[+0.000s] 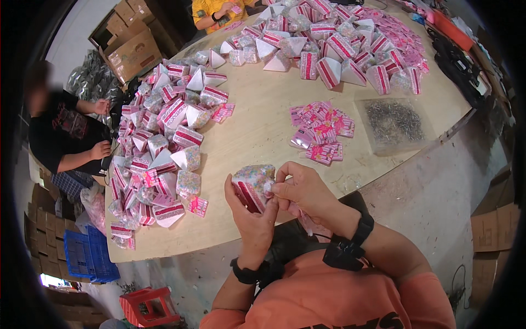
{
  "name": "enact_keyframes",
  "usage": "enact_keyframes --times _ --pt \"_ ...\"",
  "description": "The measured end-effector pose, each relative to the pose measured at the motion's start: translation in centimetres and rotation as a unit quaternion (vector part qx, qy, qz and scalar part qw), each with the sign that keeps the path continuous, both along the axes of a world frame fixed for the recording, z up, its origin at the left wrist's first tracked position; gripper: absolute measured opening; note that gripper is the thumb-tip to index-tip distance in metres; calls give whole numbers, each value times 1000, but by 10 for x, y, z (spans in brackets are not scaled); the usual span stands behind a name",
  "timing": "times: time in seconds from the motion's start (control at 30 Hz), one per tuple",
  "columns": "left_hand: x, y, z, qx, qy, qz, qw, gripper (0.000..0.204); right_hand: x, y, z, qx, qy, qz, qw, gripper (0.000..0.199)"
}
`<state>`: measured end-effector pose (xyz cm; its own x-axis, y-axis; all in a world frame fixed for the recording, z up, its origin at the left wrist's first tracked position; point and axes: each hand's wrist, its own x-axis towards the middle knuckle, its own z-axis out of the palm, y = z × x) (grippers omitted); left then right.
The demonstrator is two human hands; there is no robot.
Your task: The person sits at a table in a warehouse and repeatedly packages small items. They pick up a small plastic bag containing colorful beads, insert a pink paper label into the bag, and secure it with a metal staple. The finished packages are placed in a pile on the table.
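Observation:
A toy cake slice (251, 183) with a pink-red layer, white sides and a sprinkle-speckled top is held over the table's near edge. My left hand (253, 227) is wrapped round it from the left and below. At its right end my right hand (304, 189) is closed, thumb and fingers pinching a small whitish bit against the slice; what that bit is cannot be made out. Below the right hand hangs something pink and shiny (301, 216), partly hidden. Beyond my hands lies a loose pile of pink printed cards (323, 131).
Similar cake slices are heaped at the left (159, 148) and far side (334, 46) of the pale wooden table (257, 115). A clear tray (383, 147) of small metal pieces stands right. Two people work across the table. Blue crates (90, 255) and a red stool (148, 307) stand lower left.

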<state>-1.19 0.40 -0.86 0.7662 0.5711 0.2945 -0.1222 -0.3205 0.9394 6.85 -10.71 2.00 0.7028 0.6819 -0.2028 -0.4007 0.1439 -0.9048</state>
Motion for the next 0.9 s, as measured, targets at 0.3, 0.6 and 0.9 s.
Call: enact_keyframes --times 0.3,0.6,0.9 --pt "6 8 -11 -88 -26 -15 996 82 10 -2 -9 9 34 49 998 13" --pt "11 55 5 -158 32 8 987 75 19 -10 -36 -9 36 -17 999 11" --pt "27 232 84 194 -61 246 948 77 23 -27 -64 -19 20 29 999 10"
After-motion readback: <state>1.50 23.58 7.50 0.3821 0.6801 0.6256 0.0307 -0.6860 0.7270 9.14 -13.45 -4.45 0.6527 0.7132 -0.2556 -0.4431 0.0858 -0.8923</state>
